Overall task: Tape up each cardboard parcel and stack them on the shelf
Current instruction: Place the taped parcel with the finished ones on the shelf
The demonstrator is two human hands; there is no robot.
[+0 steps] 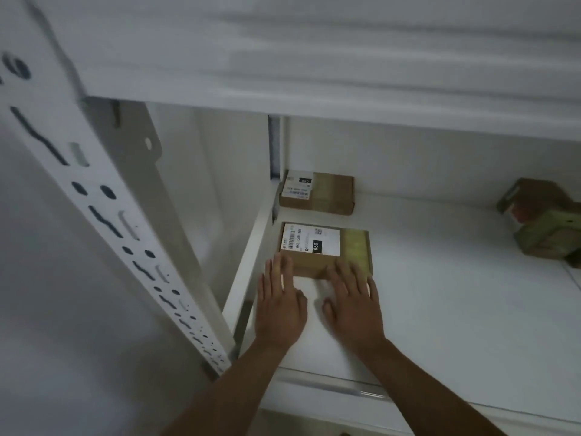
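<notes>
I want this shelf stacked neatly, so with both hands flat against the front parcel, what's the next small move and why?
Probably push the front parcel straight back toward the rear parcel. Both the left hand and right hand lie open with fingertips on its near edge, not gripping, and bare shelf still shows between the two parcels.

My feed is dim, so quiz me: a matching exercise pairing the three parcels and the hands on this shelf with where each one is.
Things:
1. near parcel
2. far parcel
3. green-taped parcel
4. hands: left hand, right hand

Places:
A. right end of the shelf
B. back left corner
C. flat against the near parcel's front edge
D. left side, in front of another parcel

Pairs: 1-D, 2-B, 3-A, 4-C
</notes>
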